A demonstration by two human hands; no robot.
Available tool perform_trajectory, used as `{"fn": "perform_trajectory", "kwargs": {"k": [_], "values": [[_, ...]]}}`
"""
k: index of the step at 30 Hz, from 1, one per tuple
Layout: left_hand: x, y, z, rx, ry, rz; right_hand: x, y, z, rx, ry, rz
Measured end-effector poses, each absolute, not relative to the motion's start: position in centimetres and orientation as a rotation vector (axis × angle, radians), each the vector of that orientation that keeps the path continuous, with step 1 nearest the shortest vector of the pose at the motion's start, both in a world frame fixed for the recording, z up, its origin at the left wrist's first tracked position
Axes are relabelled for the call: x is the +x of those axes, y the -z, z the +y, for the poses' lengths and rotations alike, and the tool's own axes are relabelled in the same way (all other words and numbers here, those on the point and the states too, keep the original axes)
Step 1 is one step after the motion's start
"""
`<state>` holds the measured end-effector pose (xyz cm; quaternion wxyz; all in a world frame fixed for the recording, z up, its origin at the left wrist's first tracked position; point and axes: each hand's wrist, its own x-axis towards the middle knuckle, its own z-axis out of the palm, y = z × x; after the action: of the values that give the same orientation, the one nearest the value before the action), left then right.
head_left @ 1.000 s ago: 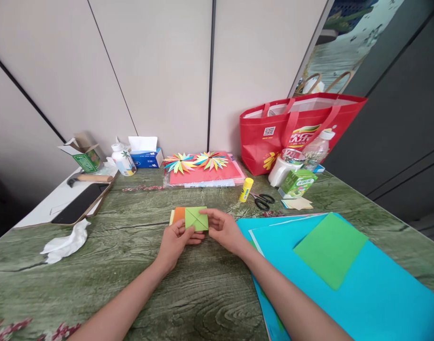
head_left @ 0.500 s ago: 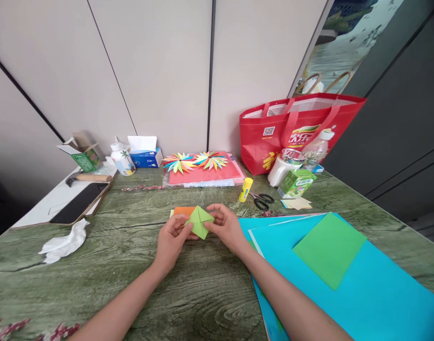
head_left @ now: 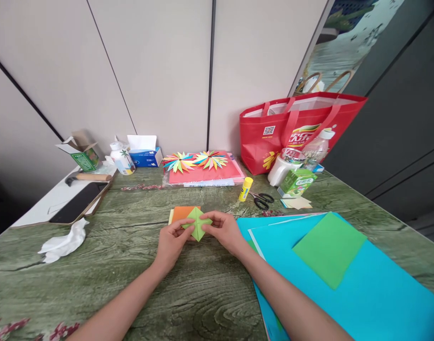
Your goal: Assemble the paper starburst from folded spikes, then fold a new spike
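A small light-green folded paper, turned to a diamond shape with creases across it, is pinched between both my hands just above the green wood-grain table. My left hand grips its left corner with closed fingers. My right hand grips its right corner the same way. Right behind the paper lies a small stack of orange and yellow squares.
Big cyan sheets with a green sheet on top lie to the right. Glue stick, scissors, green carton, red bag, paper stars on red paper, tissue box, crumpled tissue and a phone surround them.
The green paper was a flat square held low; both hands lifted and turned it into a diamond, then brought it a little lower and closer together.
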<state>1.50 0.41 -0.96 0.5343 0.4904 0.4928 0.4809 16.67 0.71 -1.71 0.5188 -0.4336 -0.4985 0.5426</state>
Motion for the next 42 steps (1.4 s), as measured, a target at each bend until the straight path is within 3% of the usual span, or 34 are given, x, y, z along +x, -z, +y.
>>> {"fn": "perform_trajectory", "kwargs": {"k": [42], "values": [[1.48,0.56,0.13,1.170,-1.126,1.210,16.67,1.24,0.54,-1.076,-1.306,-1.146]]}}
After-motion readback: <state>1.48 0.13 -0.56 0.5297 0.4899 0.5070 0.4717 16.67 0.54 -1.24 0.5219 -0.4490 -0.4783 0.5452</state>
